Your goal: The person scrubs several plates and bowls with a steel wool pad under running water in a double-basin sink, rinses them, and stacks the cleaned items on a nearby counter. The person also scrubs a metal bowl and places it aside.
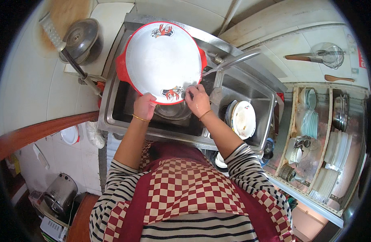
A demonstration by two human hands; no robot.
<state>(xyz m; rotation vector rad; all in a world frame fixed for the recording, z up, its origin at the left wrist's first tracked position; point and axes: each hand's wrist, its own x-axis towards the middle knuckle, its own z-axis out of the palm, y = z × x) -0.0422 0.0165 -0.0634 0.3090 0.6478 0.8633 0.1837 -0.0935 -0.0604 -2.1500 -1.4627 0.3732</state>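
A round white dish (164, 63) with a red rim, red side handles and crayfish pictures is tilted over the left sink basin (122, 99). My left hand (144, 106) grips its near rim, thumb on the inner face. At the near right of the dish, my right hand (199, 99) has its fingers bent around a dark scouring pad (190, 94), mostly hidden, against the inner face. Below the dish, a round metal bowl (173, 111) shows in part inside the basin. The faucet (240, 60) reaches toward the dish's right side, with water near its mouth.
Stacked plates (244, 119) stand tilted in the right basin (234, 81); a grey cloth (216, 96) hangs on the divider. A dish rack (327, 121) with bowls and plates is at right. A lidded pot (82, 40) and a long-handled tool (72, 60) are at left.
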